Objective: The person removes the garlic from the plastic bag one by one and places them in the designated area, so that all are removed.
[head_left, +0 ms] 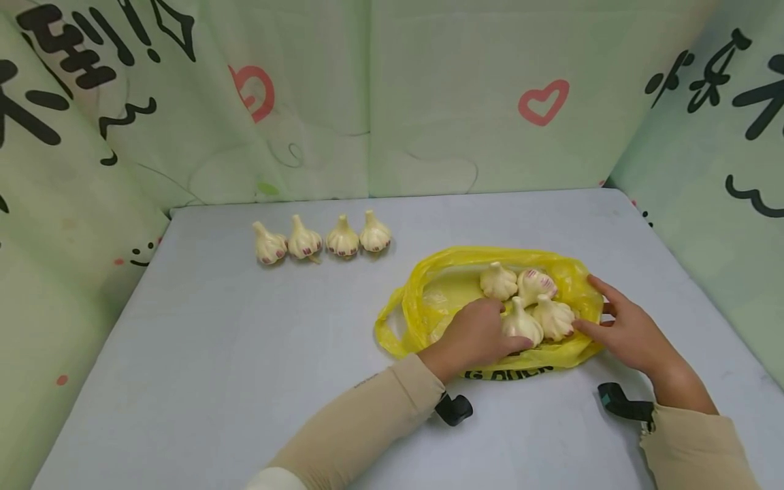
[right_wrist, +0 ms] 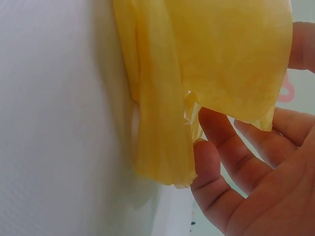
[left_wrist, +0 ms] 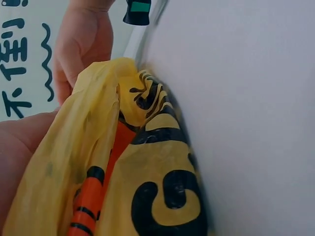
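Observation:
A yellow plastic bag lies with its mouth wide, several garlic bulbs inside. My left hand reaches into it and grips the front-left garlic bulb, thumb in front and fingers partly hidden behind. In the left wrist view the bag's wall covers most of that hand. At the bag's right end, my right hand holds the rim, thumb inside beside another garlic bulb and fingers outside. The right wrist view shows the bag's wall between thumb and fingers.
Several garlic bulbs stand in a row at the back left of the white table. The bag's handle loop extends left. A printed cloth hangs behind and at both sides.

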Available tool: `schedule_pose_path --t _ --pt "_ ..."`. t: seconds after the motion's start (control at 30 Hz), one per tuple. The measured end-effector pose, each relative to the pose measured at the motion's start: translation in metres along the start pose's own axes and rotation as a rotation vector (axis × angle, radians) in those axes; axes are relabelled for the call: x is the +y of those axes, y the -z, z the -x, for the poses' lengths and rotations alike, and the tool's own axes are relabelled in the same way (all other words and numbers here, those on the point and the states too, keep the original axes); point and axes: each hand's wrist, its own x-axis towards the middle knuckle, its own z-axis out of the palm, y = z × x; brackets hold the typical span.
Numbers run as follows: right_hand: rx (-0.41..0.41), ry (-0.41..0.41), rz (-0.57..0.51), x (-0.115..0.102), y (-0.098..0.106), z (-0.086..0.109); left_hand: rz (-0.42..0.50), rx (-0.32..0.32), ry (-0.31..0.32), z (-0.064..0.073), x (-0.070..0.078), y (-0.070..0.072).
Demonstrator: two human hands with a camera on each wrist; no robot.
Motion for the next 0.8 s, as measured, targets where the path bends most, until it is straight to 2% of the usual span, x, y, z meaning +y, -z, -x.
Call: schedule_pose_path --t 0.13,0.33,0.5,0.63,0.8 --pt "0.002 0.0 -0.001 -0.0003 -0.0003 0.0007 0.017 -0.01 0.018 -0.001 0.0016 -0.0043" --pt "0.006 -0.004 0.004 0.0001 -0.0003 0.002 -0.005 -0.005 0.014 -0.0021 0.0019 -0.0077" --pt "0.009 0.002 0.002 0.0003 -0.0006 0.0022 -0.014 -0.027 0.024 -0.0032 0.0022 -0.0086" --pt "0.008 0.002 -0.005 -0.0005 -0.0005 0.0019 0.02 -0.036 0.026 -0.0031 0.0017 -0.008" --pt "0.002 0.001 -0.008 -0.0004 0.0005 0.0017 0.116 -0.015 -0.013 -0.0049 -0.0015 -0.0065"
